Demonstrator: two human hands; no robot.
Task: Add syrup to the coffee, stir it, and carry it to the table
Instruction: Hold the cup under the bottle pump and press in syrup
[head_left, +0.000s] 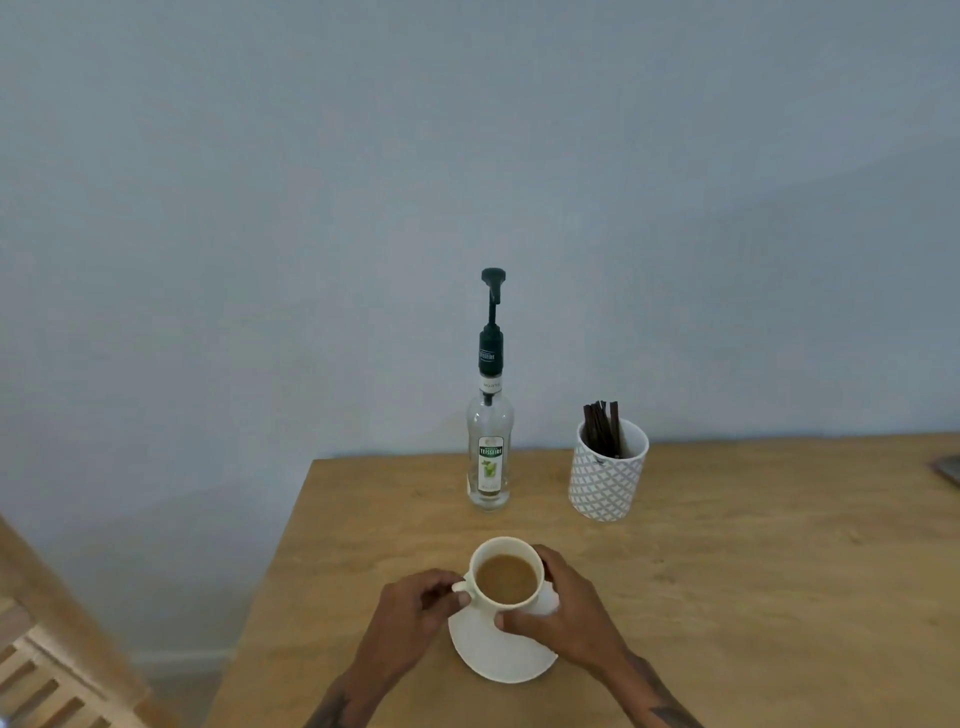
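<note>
between hands (415, 605) (558, 608): coffee cup (506, 574), both gripping.

The right hand (563, 616) covers part of the saucer (493, 657). A grey object (948, 470) at the table's (753, 571) right edge is cut off.

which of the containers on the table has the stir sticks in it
The white patterned cup right of the syrup bottle; dark sticks poke out of it.

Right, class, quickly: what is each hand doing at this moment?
Left hand: pinches the handle of the coffee cup.
Right hand: fingers curled round the cup's side, above the saucer.
</note>
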